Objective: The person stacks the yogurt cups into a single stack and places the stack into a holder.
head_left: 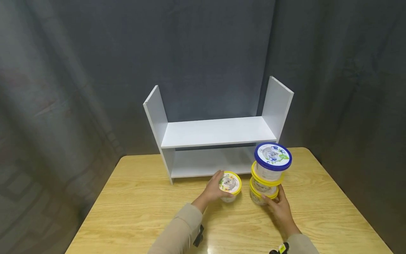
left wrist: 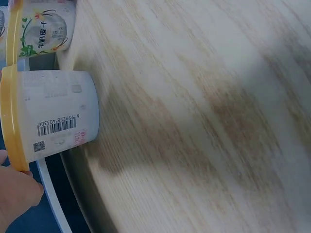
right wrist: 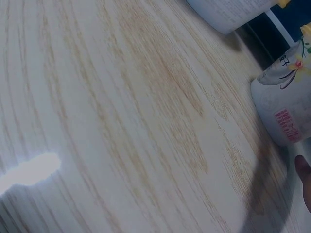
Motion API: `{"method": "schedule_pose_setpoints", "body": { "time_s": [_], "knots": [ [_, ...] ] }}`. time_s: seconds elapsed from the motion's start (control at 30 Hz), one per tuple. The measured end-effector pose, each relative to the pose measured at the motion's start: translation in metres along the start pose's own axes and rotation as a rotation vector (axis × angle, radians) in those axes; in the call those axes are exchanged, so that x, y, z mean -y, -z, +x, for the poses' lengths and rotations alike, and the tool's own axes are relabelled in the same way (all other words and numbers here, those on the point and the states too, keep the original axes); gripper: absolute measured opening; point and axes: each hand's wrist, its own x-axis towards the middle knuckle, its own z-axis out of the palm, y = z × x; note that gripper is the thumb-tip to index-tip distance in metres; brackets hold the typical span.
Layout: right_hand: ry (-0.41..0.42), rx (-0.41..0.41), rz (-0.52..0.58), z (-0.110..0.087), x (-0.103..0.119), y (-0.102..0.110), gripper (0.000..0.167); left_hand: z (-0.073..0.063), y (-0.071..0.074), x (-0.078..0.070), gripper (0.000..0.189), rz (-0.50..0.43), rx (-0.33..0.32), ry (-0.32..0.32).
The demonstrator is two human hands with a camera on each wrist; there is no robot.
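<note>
My left hand (head_left: 214, 188) grips a small round plastic tub (head_left: 229, 183) with a yellow lid, fingers and thumb at the lid's rim. In the left wrist view, the tub's side (left wrist: 58, 114) shows a barcode. To the right, three tubs stand stacked: a larger blue-lidded tub (head_left: 273, 157) on top, a yellow-lidded tub (head_left: 265, 188) in the middle and another yellow-lidded tub (head_left: 255, 198) at the bottom. My right hand (head_left: 281, 209) holds the bottom tub near its lid, thumb in front and fingers on the right side. The right wrist view catches only a fingertip beside a tub (right wrist: 286, 97).
A white two-level shelf (head_left: 219, 132) with upright side panels stands at the back of the wooden table (head_left: 142, 204), just behind the tubs. Grey curtains (head_left: 215, 53) hang behind and on both sides.
</note>
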Motion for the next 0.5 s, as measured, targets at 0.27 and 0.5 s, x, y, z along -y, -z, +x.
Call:
{"method": "schedule_pose_setpoints", "body": {
  "time_s": [0.27,0.5],
  "knots": [
    [0.003,0.009,0.015,-0.0021,0.0029,-0.0004,0.081,0.0004,-0.0032,-0.0011,0.101,0.009,0.003,0.087],
    [0.008,0.010,0.011,-0.0021,0.0023,-0.0003,0.080,0.0003,-0.0067,0.0033,0.103,-0.009,-0.017,0.070]
  ]
}}
